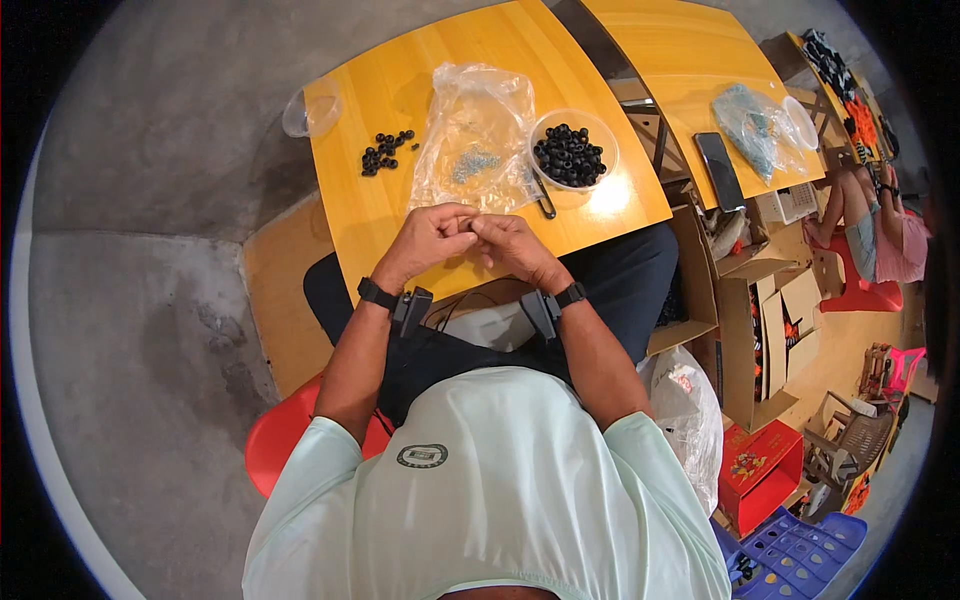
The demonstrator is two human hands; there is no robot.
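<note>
Closest in is the wearer's pale mint shirt, with both forearms stretched out to the near edge of the yellow table. Left hand and right hand meet fingertip to fingertip there, thumbs and fingers bunched in a pinch. Honestly can't tell if there's a small piece in that pinch or just fingers on fingers, since the knuckles hide it. Just past the fingertips is a crumpled clear plastic bag, its near end right by the left hand, and a little pile of silvery bits shows in its middle, straight ahead of the grip. A thin black tool lies right of the bag, next to a clear round tub of black round parts, beyond the right hand. More loose black pieces sit left of the bag, past the left hand. Way off right, a second table has a phone on it, and beyond that somebody in a pink top is sitting down.
</note>
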